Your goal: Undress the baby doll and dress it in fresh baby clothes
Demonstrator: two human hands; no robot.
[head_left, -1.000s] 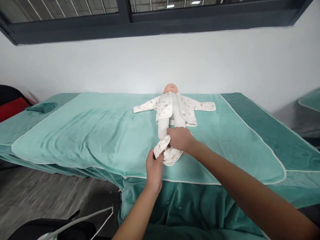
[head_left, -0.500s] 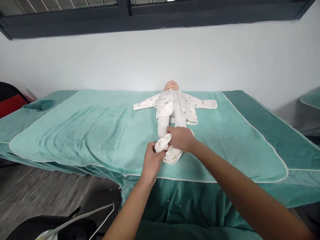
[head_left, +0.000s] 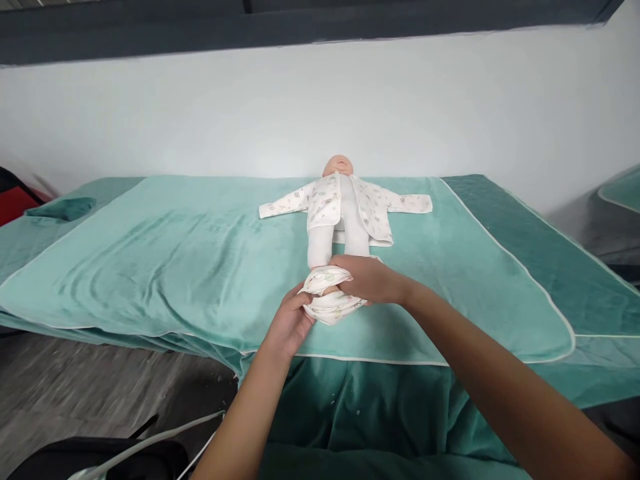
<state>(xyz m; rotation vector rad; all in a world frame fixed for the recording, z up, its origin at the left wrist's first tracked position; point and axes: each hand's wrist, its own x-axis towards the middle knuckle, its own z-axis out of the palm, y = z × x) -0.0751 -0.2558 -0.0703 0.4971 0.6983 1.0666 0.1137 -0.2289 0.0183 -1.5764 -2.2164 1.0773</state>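
Observation:
A baby doll [head_left: 355, 233] lies on its back on the green blanket, its feet toward me. It wears a white printed jacket [head_left: 324, 205], open down the front, with both sleeves spread sideways. Bunched white printed baby pants [head_left: 333, 312] surround the doll's feet, which are mostly hidden by cloth and fingers. My left hand [head_left: 293, 320] pinches the left edge of the pants with thumb and fingers. From the right, my right hand [head_left: 365, 279] grips the upper edge of the cloth beside the doll's feet, its fingertips partly covered by the fabric.
The light green blanket [head_left: 200, 240] with white piping covers a bed against a white wall [head_left: 200, 120]. A black chair [head_left: 145, 460] with a pale cord or tube stands at the lower left. A red and black object [head_left: 15, 203] is at the far left.
My left hand has moved left and slightly down, pulling the bunched pants wider around the doll's feet. My right hand stays close to the feet. The view has tilted down slightly.

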